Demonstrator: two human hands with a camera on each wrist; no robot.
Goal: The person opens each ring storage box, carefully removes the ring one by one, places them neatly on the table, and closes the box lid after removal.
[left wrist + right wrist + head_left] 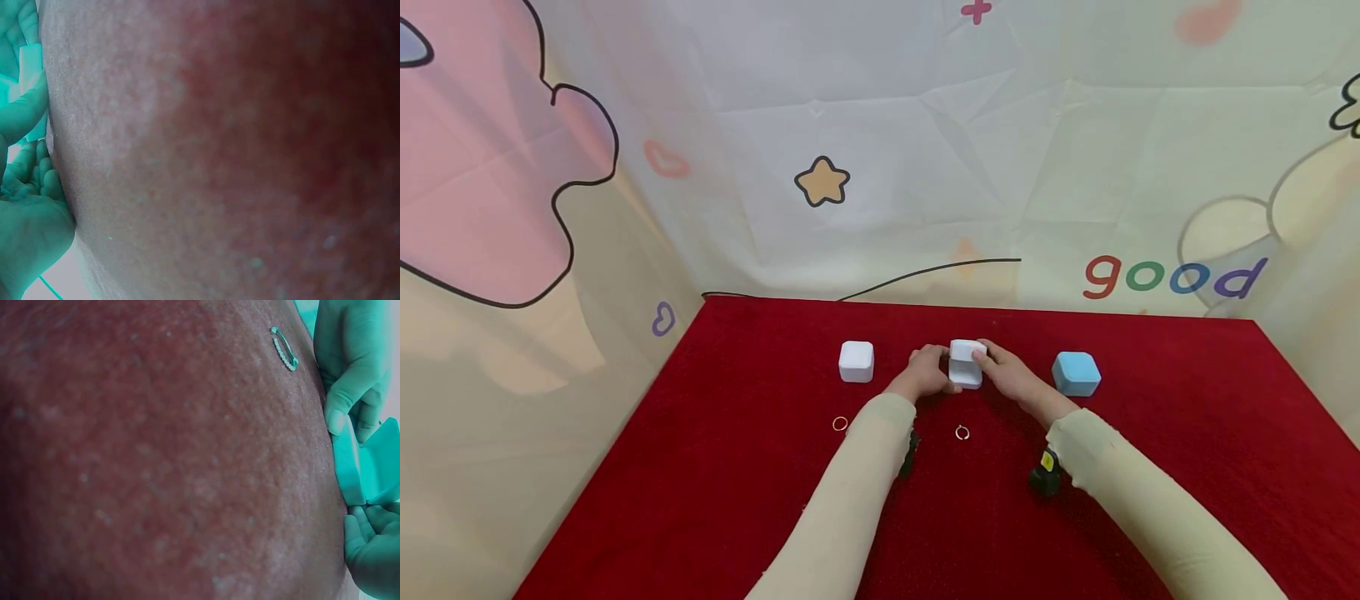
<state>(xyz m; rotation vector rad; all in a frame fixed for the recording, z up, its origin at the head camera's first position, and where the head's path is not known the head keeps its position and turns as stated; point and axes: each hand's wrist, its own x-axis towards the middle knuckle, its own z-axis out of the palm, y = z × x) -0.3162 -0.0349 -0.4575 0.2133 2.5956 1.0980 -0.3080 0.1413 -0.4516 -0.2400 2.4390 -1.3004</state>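
Observation:
A small white hinged ring box (966, 372) stands on the red cloth with its lid raised and its inside facing the person. My left hand (929, 372) grips its left side, thumb low by the base. On the other side my right hand (1011, 379) pinches the lid, thumb on its front. The right wrist view shows the open ring box (350, 469) between both hands. A silvery ring (962, 432) lies on the cloth in front of it, and a gold-coloured ring (840, 423) lies farther left, by the left sleeve.
A closed white box (856, 362) stands to the left and a closed light-blue box (1077, 373) to the right, near the right forearm. Red cloth (715, 467) covers the table. A printed curtain (887, 125) hangs behind it.

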